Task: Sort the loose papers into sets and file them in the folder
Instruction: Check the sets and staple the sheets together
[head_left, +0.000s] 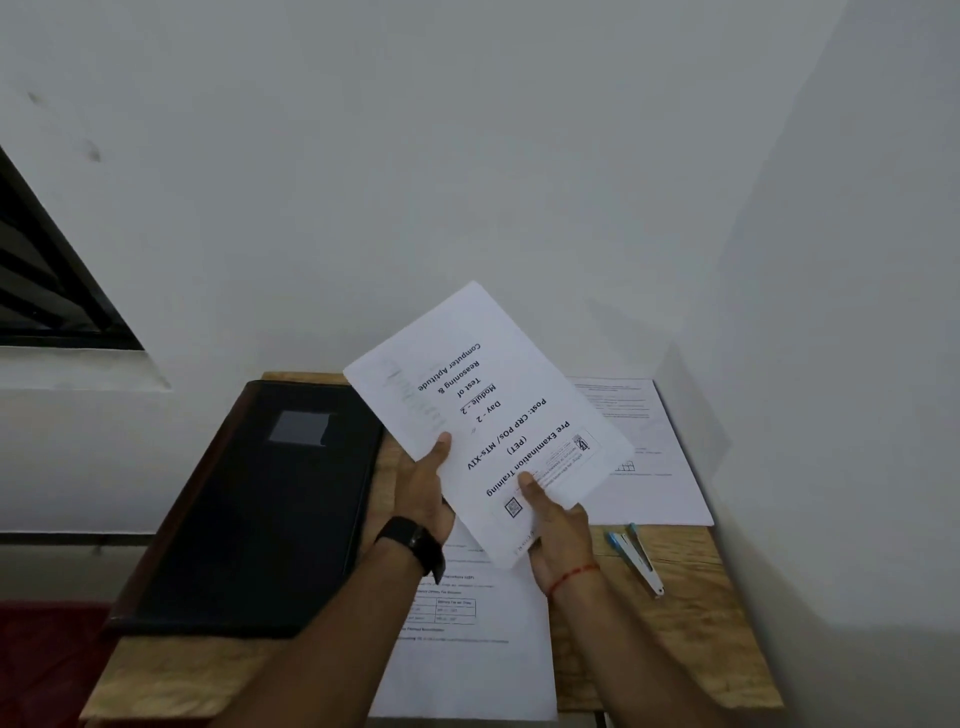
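We see two forearms, bare from the near edge up to the wrists. The left hand (423, 488) wears a broad black wristband (413, 543), matte and watch-like, though we cannot make out a face on it. Round the wrist of the right hand (558, 525) we find a thin red thread (574, 576), worn close. The thumbnails we can see are short.

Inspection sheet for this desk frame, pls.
Surface: light wooden table, papers lying on it.
Job's things: white printed paper titled "Pre Examination Training", held up; black folder, closed, at left; white form sheet near front; white text sheet far right.
Clutter: small blue-and-white tool, type unclear.
Grippers: left hand and right hand both pinch the held paper, thumbs on top.
Cables: nothing seen.
Surroundings: white wall; dark window at left.
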